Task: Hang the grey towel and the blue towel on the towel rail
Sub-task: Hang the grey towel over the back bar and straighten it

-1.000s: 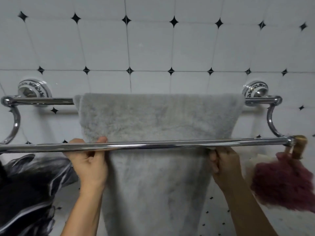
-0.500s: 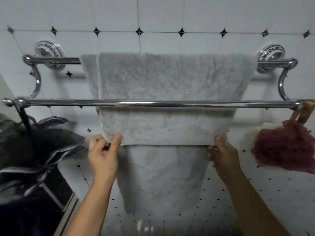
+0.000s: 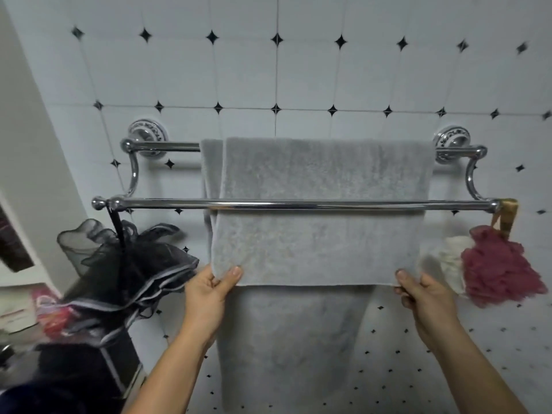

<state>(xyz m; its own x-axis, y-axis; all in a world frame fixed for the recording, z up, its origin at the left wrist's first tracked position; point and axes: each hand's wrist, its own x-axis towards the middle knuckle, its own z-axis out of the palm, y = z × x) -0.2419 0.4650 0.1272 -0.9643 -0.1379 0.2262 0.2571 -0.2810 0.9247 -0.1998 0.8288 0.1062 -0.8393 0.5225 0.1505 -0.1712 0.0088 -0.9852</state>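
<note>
Plainly the grey towel (image 3: pixel 313 240) is the big risk: it lies draped over the back bar of the towel rail (image 3: pixel 298 203), its front flap falling behind the front bar and much shorter than the rear fall, so any uneven tug at the hem could drag it backward off the bar, or skew it; the left hand (image 3: pixel 209 289) is pinched on the hem's left corner and the right hand (image 3: pixel 424 294) on the right corner, the two well apart, and a harder pull on one side would likely slant the fold; the black mesh sponge (image 3: pixel 125 264) hanging just beside the left hand might snag the sleeve-less wrist or the cloth, and the pink sponge (image 3: pixel 498 264) sits near the right; counted: one rail with two bars, one grey towel, two sponges, two hands; no blue towel shows.
</note>
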